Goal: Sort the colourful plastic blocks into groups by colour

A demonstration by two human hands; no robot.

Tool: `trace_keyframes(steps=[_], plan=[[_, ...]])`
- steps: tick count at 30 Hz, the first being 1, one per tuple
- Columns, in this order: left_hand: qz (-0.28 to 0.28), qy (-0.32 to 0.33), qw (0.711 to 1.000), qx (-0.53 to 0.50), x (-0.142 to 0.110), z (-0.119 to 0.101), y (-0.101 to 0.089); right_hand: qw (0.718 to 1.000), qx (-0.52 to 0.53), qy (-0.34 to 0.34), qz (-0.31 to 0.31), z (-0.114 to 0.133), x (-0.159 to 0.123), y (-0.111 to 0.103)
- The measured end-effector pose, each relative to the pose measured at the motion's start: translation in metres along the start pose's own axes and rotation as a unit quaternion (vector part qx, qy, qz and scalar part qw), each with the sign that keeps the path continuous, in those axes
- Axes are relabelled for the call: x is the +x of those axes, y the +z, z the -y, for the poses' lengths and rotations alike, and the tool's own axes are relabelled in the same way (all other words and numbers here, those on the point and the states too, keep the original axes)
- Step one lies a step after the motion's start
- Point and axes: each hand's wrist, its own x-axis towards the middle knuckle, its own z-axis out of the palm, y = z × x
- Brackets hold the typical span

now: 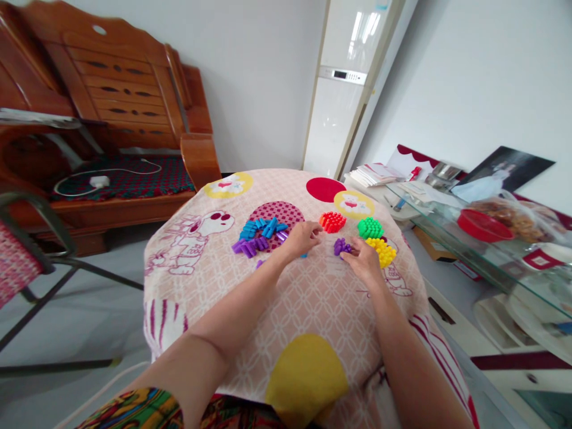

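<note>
My left hand (306, 237) is over the middle of the table, just left of the bunch of red pieces, its fingers curled together. What they hold, if anything, is hidden. My right hand (364, 260) has its thumb and fingers around the edge of a small upright bunch of purple pieces (342, 247). Left of my left hand lies a loose heap of short blue tube-like pieces (263, 227) and purple tube-like pieces (250, 246). Tight bunches of red pieces (332, 221), green pieces (370, 227) and yellow pieces (382, 252) stand around my right hand.
A patterned cloth (308, 304) covers the round table. On the right, a glass-topped cabinet (447, 229) bears papers, a red bowl (485, 225) and a plastic bag of food. A wooden bench (129, 89) stands at the far left, with a metal-framed chair (27, 250) nearer.
</note>
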Motion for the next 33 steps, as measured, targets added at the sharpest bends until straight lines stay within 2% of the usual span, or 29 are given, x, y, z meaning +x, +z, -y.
trace_keyframes(steps=[3, 5, 7, 10, 13, 15, 17, 19, 20, 22, 25, 29, 33], plan=[[0.013, -0.048, 0.996, 0.068, -0.005, 0.017, -0.033, 1.000, 0.001, -0.003, -0.017, -0.001, 0.000, -0.001], [0.046, -0.067, 0.990, 0.116, -0.010, 0.025, -0.045, 1.000, 0.000, -0.005, -0.027, -0.001, 0.000, 0.000], [0.074, -0.071, 0.983, 0.150, -0.015, 0.029, -0.047, 1.000, -0.001, -0.007, -0.029, -0.001, 0.000, 0.000], [0.077, -0.075, 0.979, 0.173, -0.018, 0.025, -0.041, 1.000, -0.005, -0.008, -0.025, -0.001, 0.000, 0.000], [0.096, -0.064, 0.983, 0.139, -0.018, 0.023, -0.047, 1.000, -0.007, -0.015, -0.024, -0.001, 0.000, 0.000], [0.099, -0.064, 0.986, 0.117, -0.020, 0.027, -0.066, 0.999, -0.009, -0.020, -0.028, -0.001, 0.000, -0.001], [0.056, -0.099, 0.983, 0.141, -0.028, 0.038, -0.094, 0.999, -0.011, -0.022, -0.034, -0.001, 0.000, -0.001], [0.013, -0.155, 0.968, 0.196, -0.040, 0.053, -0.122, 0.999, -0.010, -0.020, -0.039, -0.001, 0.000, -0.001], [0.017, -0.190, 0.957, 0.217, -0.047, 0.061, -0.133, 0.999, -0.007, -0.020, -0.039, -0.001, 0.000, -0.001], [0.085, -0.260, 0.936, 0.221, -0.059, 0.075, -0.146, 0.999, 0.000, -0.018, -0.036, 0.000, 0.001, -0.001], [0.160, -0.300, 0.925, 0.172, -0.068, 0.087, -0.145, 0.999, 0.006, -0.020, -0.028, -0.001, 0.001, 0.000], [0.165, -0.259, 0.950, 0.054, -0.060, 0.082, -0.124, 0.999, 0.003, -0.021, -0.026, -0.003, 0.002, 0.000], [0.159, -0.206, 0.965, 0.019, -0.049, 0.071, -0.109, 0.999, 0.006, -0.030, -0.025, -0.006, 0.003, 0.001]])
